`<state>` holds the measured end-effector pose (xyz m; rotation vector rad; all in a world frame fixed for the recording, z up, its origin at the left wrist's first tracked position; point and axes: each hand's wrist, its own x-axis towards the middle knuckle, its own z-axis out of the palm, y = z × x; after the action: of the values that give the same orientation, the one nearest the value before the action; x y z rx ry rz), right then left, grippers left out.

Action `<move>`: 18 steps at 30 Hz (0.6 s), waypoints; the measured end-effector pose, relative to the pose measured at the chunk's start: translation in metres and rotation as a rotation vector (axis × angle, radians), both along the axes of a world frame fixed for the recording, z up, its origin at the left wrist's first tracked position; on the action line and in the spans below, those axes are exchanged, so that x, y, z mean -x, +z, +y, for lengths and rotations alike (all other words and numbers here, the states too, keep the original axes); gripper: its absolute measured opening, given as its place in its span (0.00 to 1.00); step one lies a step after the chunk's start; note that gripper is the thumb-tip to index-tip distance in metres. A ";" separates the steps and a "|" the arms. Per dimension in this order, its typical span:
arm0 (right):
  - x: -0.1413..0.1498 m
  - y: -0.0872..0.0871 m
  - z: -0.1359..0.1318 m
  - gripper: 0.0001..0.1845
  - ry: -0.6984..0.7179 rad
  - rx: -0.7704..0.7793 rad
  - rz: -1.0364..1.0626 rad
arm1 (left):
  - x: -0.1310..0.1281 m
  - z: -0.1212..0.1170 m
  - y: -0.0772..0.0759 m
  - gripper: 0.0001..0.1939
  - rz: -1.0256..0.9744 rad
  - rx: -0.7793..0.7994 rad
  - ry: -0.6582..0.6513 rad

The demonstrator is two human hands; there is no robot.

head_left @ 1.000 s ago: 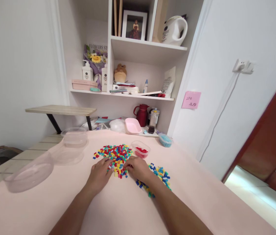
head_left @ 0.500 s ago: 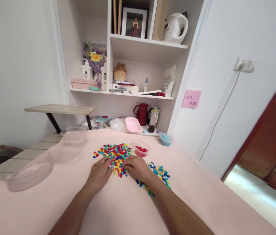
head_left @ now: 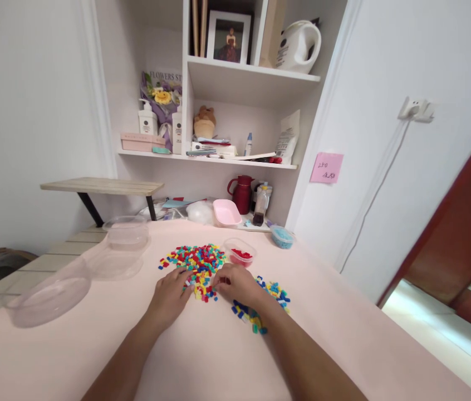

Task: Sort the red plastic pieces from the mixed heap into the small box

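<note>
On our pink table [head_left: 206, 356] we see two piles of small plastic bricks [head_left: 197, 256] and several clear plastic tubs [head_left: 129, 245].

The left forearm [head_left: 129, 353], a slender, bare human limb with a smooth surface, tapers evenly from its fuller end down to a narrow wrist. The right forearm [head_left: 306, 353], equally bare and smooth, has the same long, tapering shape; the lower edge of the view cuts off both. The left grip [head_left: 170, 296], an uncovered human hand, has a smooth, gently rounded back, slim fingers and a distinct thumb. The right grip [head_left: 236, 283], also an uncovered human hand, has a rounded back; its fingertips are hard to make out.
</note>
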<state>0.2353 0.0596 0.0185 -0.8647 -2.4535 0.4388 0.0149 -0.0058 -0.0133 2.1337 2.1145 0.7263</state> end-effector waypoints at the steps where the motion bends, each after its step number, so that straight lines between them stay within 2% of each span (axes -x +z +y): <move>1: -0.001 0.000 0.000 0.09 -0.013 -0.006 0.001 | 0.000 0.000 0.000 0.21 0.002 -0.001 -0.001; 4: -0.006 0.001 0.003 0.14 -0.036 0.003 0.022 | 0.001 0.001 -0.001 0.21 0.004 -0.005 -0.002; 7: -0.011 0.003 0.004 0.17 0.006 0.023 0.061 | 0.001 0.002 -0.002 0.21 0.006 -0.006 -0.002; 11: -0.011 0.006 0.001 0.13 0.102 0.047 0.036 | 0.001 0.001 -0.002 0.21 0.012 -0.003 -0.002; 14: -0.008 0.005 -0.003 0.09 0.074 0.030 -0.045 | 0.000 0.001 -0.001 0.21 0.015 0.001 -0.001; 18: -0.004 0.003 -0.004 0.12 0.056 -0.012 -0.111 | -0.001 0.000 0.000 0.21 0.018 0.002 -0.003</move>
<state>0.2396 0.0558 0.0213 -0.8378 -2.5847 0.4047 0.0158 -0.0054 -0.0130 2.1505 2.1194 0.7067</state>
